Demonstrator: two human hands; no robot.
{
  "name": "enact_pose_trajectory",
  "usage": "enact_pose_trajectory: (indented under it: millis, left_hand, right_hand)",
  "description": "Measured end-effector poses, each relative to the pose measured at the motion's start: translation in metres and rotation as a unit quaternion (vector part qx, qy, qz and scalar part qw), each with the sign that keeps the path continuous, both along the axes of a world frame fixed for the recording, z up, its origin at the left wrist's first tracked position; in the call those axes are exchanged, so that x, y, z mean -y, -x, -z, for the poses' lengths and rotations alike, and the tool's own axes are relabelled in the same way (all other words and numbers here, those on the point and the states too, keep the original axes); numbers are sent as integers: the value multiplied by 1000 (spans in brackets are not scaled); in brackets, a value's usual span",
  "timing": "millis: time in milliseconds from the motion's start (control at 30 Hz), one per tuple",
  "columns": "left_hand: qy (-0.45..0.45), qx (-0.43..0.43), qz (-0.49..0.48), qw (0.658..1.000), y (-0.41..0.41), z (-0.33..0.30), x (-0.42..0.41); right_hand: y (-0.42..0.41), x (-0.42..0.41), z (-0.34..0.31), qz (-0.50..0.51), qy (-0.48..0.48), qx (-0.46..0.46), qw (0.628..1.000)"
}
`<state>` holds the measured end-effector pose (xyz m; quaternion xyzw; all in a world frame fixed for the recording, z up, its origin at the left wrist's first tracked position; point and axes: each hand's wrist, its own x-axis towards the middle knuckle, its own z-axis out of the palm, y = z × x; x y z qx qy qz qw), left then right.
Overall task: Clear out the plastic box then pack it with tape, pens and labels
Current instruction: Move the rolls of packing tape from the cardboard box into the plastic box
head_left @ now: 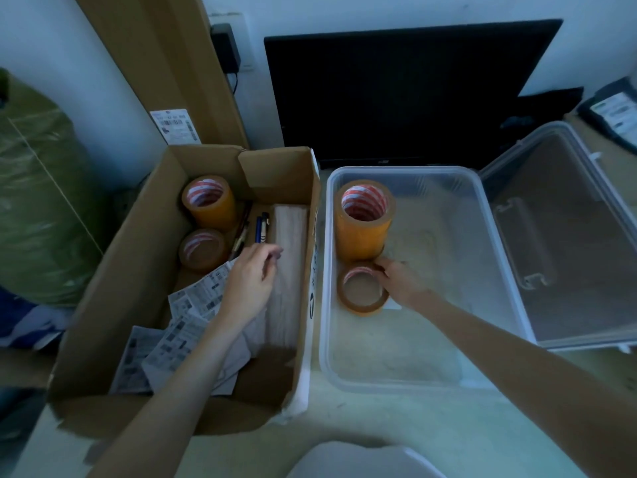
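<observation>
Here we look down from a head-worn camera onto a pale worktop [396,422] holding two containers side by side. On the right sits the clear plastic box [489,270], open, with its clear lid [568,236] lying just beside it to the right. Inside the box, at its left end, we see a tall stack of orange-brown tape rolls [363,220] standing upright, and nearer to us a single flat tape roll [362,293] lying on the box floor, close against the stack. The right hand [401,282] reaches into the box, and its fingers curl over the far right rim of the flat roll, holding it.

On the left stands an open cardboard box [138,270]. In it we see two more tape rolls [208,201] at the far end, several pens [260,229] lying beside them, a pale flat bundle [287,270] along the right wall, and a loose pile of printed labels [179,332] at the near end. The left hand [250,281] hovers over the labels and the bundle, fingers loosely curled with the fingertips drawn together; we cannot tell whether it holds anything.

Behind the boxes a dark monitor [406,91] leans against the wall.
</observation>
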<state>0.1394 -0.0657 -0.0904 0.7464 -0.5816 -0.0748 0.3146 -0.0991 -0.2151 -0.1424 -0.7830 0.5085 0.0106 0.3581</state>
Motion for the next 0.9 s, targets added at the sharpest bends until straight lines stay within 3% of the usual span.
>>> enact_pose_trajectory:
  millis: [300,433,500,600,733,900]
  left_hand:
    - [-27,36,-35,998,-23,2,0]
    - [-59,51,-108,991,-49,6,-1]
    - [-115,48,-171,977,-65,11,4]
    - [-271,51,-227,934,-98,20,5]
    - [-473,96,-166,860,-128,29,-1]
    - [-453,227,-135,852,-124,40,-2]
  right_hand:
    - [3,-6,-53,33,60,134,989]
    - [1,-22,-89,75,-13,269,960]
    - [-5,-32,-106,93,-73,338,934]
    - [-17,-42,-126,89,-117,389,909]
    - [-31,-53,-137,92,-157,422,888]
    - [-38,-57,-135,95,-165,425,885]
